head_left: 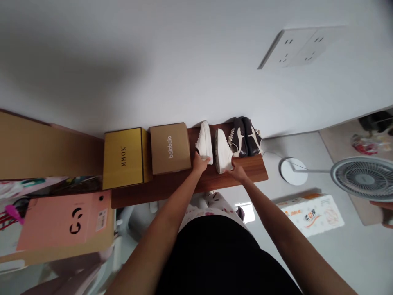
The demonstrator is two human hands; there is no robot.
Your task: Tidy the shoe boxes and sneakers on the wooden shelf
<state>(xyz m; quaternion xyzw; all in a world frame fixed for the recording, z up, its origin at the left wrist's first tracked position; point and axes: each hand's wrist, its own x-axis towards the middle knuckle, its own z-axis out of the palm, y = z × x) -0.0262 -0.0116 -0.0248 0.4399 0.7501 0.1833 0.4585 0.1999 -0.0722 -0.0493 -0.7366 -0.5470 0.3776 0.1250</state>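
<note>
Partly hidden: white shoes (pixel 204 141), held one each by hands (pixel 200 163); exact grip underneath unclear.

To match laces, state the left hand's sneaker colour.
White: the sneaker at the left hand, head view.

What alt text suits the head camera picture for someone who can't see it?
A person's left hand and right hand each hold a white sneaker by its near end on a wooden shelf. To the right stand dark brown sneakers with cream trim; to the left, a tan balabala box and a yellow MMOK box.
</note>
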